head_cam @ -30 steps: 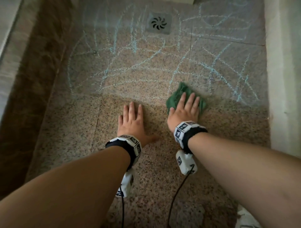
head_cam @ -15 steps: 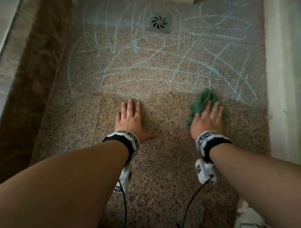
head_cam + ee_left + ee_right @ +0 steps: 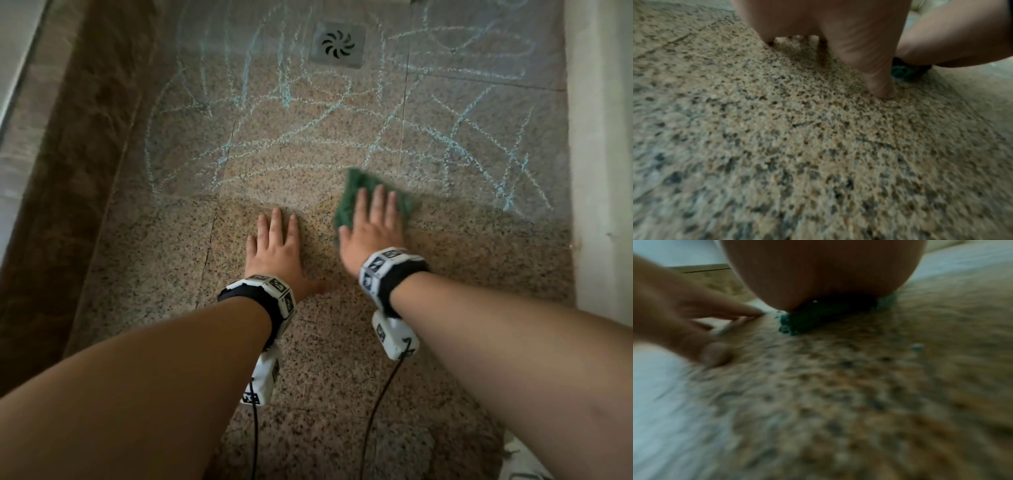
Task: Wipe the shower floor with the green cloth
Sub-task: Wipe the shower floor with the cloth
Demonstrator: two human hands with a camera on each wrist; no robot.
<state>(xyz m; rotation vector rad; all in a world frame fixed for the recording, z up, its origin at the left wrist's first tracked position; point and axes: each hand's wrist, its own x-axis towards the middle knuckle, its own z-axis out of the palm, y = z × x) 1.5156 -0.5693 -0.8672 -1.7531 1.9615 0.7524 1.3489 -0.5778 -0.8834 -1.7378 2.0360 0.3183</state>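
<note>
The green cloth (image 3: 349,195) lies bunched on the speckled granite shower floor (image 3: 462,260), at the near edge of pale blue chalk scribbles (image 3: 308,137). My right hand (image 3: 373,219) lies flat on the cloth with straight fingers pressing it down. In the right wrist view the cloth (image 3: 797,321) shows under my palm, blurred. My left hand (image 3: 274,246) rests flat on bare floor just left of the cloth, fingers spread; its thumb (image 3: 879,81) presses the stone in the left wrist view, with a bit of cloth (image 3: 902,73) behind it.
A square metal drain (image 3: 337,44) sits at the far end among the chalk lines. A dark stone curb (image 3: 78,192) runs along the left side and a pale wall (image 3: 603,171) along the right. Two black cables (image 3: 380,404) trail from the wrist cameras.
My right hand slid the cloth out to the right half a second ago and has now come back left, close to my left hand. The left hand has stayed in place.
</note>
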